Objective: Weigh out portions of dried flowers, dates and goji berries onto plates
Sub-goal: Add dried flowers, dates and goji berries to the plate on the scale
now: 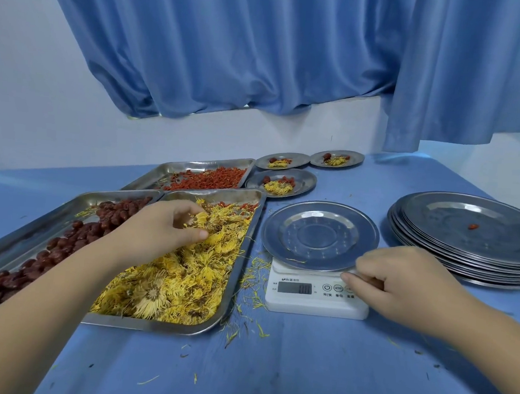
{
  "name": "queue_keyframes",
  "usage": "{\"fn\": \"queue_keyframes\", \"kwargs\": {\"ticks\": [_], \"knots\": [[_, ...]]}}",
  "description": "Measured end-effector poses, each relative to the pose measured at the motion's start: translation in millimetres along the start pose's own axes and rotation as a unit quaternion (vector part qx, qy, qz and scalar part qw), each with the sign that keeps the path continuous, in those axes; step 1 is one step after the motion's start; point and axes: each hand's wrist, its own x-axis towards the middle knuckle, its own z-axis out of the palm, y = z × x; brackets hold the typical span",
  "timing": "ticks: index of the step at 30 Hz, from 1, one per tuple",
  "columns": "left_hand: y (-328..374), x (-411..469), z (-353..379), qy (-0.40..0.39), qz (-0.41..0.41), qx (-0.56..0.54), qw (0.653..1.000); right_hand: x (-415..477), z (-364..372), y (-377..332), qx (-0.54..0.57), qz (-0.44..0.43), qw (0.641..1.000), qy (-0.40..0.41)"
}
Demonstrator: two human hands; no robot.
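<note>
A steel tray of yellow dried flowers (179, 283) lies in front of me. My left hand (164, 227) is in it, fingers closed around a flower at the tray's far end. Left of it is a tray of dark red dates (64, 244), and behind is a tray of goji berries (204, 179). An empty round steel plate (320, 235) rests on a white digital scale (316, 296). My right hand (400, 283) sits at the scale's right side, a fingertip on its rightmost button, the other fingers curled.
Three filled plates (284, 181) stand at the back by the wall. A stack of empty plates (471, 239) is on the right, one goji berry on the top plate. Loose petals are scattered on the blue table (271, 367). A blue curtain (263, 49) hangs behind.
</note>
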Motion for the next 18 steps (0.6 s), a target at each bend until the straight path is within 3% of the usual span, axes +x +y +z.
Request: {"fn": "queue_keyframes", "kwargs": {"ticks": [5, 12, 18], "knots": [[2, 0, 1, 0.004, 0.006, -0.02, 1.0, 0, 1, 1, -0.001, 0.0, 1.0, -0.003], [27, 3, 0, -0.014, 0.007, -0.256, 0.967, 1, 2, 2, 0.0, 0.005, 1.0, -0.007], [73, 28, 20, -0.053, 0.073, -0.241, 0.966, 2, 4, 3, 0.007, 0.008, 1.0, -0.008]]}}
